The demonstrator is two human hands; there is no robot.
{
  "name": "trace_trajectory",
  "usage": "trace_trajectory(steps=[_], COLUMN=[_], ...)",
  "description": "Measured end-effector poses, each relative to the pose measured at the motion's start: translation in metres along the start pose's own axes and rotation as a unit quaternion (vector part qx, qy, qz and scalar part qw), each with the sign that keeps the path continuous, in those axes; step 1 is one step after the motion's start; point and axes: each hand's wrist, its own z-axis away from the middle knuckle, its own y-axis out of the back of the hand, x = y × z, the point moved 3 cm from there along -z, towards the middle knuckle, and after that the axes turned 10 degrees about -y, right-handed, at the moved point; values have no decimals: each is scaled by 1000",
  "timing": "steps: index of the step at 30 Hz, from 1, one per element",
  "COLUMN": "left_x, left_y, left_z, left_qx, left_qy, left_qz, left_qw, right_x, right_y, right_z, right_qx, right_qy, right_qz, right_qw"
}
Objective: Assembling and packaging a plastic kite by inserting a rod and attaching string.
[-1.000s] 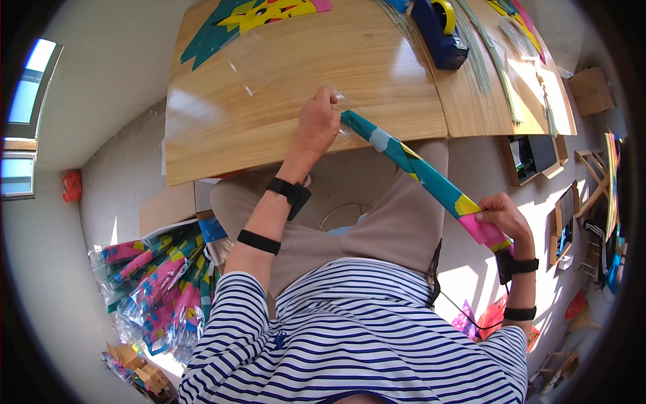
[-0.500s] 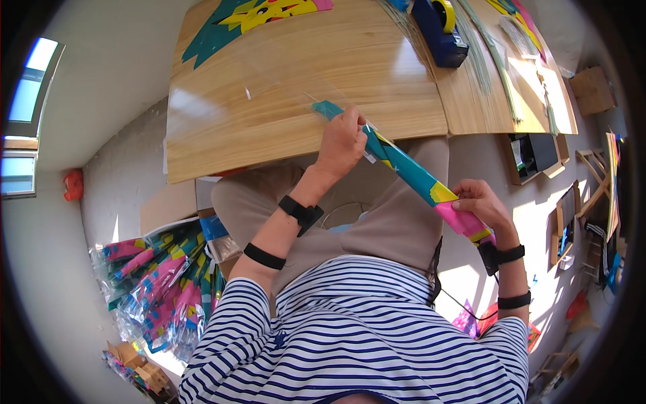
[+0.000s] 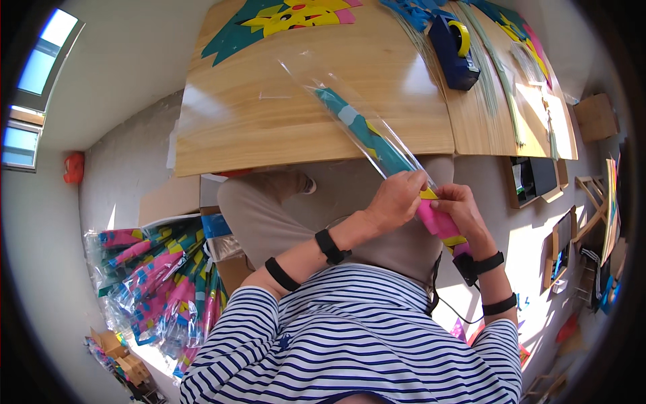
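A long, narrow folded kite [image 3: 389, 159] in teal, yellow and pink slants from the table edge toward my lap. Most of its teal length lies inside a clear plastic sleeve [image 3: 311, 75], whose far end extends over the table. My left hand [image 3: 402, 195] is closed at the sleeve's near end, pinching the film around the kite. Just beside it, my right hand [image 3: 459, 210] grips the pink part outside the sleeve, thumb and fingers together. The kite's near tip runs under my right wrist.
Flat printed sheets [image 3: 289, 20] lie at the table's far left. A blue tape dispenser [image 3: 454, 57] and thin rods [image 3: 501, 81] are on the right. Bundles in clear sleeves [image 3: 161, 283] fill a box at my left. Open cartons [image 3: 535, 176] stand on the floor at right.
My left hand has slid down the kite toward my right hand. The sleeve now covers most of the teal length. The far end of the kite reaches farther onto the table.
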Motion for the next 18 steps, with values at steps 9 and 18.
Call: trace_trajectory(steps=[9, 18], left_x=[-47, -58], left_y=[91, 95], left_z=[3, 11], left_qx=[239, 247], left_qy=[193, 285], left_qz=[42, 305], left_qw=[951, 874], right_x=[-91, -126], right_y=[27, 0], right_z=[19, -15], right_qx=[47, 10], right_qy=[122, 171], right_qz=[-112, -139], right_qw=[985, 975])
